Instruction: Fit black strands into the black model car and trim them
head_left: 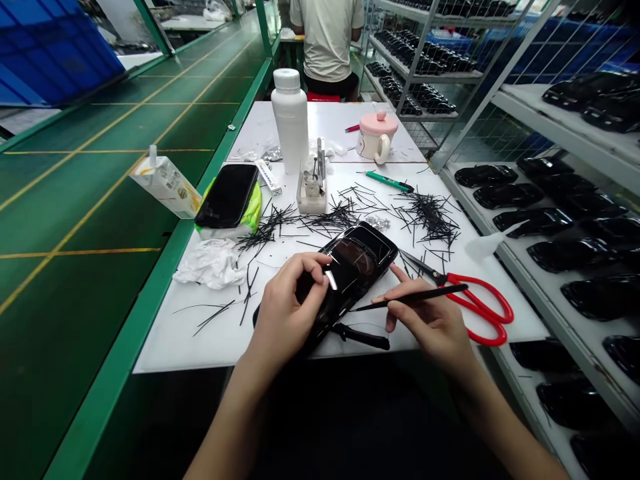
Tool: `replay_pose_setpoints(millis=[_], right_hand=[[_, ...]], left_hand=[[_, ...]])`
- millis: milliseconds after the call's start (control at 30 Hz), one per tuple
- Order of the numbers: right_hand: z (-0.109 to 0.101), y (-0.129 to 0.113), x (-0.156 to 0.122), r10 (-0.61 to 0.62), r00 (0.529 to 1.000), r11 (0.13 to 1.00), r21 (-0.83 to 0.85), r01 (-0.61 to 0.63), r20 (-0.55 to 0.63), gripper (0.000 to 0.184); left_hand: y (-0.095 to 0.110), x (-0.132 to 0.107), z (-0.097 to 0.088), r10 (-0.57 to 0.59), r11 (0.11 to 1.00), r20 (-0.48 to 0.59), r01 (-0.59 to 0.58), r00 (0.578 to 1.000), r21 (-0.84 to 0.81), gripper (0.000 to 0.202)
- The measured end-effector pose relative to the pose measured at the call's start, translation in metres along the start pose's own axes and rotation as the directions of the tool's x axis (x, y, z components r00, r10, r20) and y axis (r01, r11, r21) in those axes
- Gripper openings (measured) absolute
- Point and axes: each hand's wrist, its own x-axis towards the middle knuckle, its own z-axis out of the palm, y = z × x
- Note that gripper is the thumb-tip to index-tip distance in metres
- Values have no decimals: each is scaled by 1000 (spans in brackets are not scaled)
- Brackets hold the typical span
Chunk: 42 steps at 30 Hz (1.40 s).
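A glossy black model car (367, 257) lies at a slant on the white table in front of me. Over its near side, my left hand (295, 293) pinches a small silvery strip (331, 277) between thumb and forefinger. My right hand (425, 313) is closed around slim black tweezers (425, 295), their thin tip pointing left, close to the car's side. Beneath that tip lies a black-handled tool (363, 336), partly hidden by the car. Red-handled scissors (480, 307) rest beside my right hand, blades toward the car.
Thin black strips (430, 217) are scattered around the car. Beyond stand a clear holder (312, 193), a white bottle (291, 123) and a lidded mug (377, 137). A phone (227, 195) and crumpled tissue (210, 263) lie left. Racks of black cars (573, 253) flank the right; a person (327, 40) sits ahead.
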Motion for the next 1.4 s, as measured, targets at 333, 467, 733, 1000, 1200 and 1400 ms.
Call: replay_pose_setpoints(millis=[333, 467, 733, 1000, 1200, 1400], right_hand=[[6, 11, -1, 20, 998, 998, -62, -24, -58, 6], [6, 13, -1, 36, 997, 996, -83, -42, -72, 5], [7, 13, -1, -9, 999, 994, -108, 3, -52, 10], [4, 13, 1, 7, 1000, 991, -132, -11, -26, 9], [4, 12, 1, 27, 999, 995, -92, -30, -35, 9], [3, 14, 0, 9, 997, 999, -35, -12, -79, 10]], left_hand=[[-1, -2, 1, 27, 1000, 15, -27, 1000, 9, 18], [-1, -2, 0, 22, 1000, 17, -22, 1000, 3, 18], [-2, -3, 1, 39, 999, 20, -39, 999, -10, 16], [-1, -3, 0, 43, 999, 22, -43, 999, -4, 16], [-2, -3, 1, 48, 998, 24, -48, 999, -32, 17], [-3, -3, 1, 52, 997, 21, -51, 998, -55, 17]])
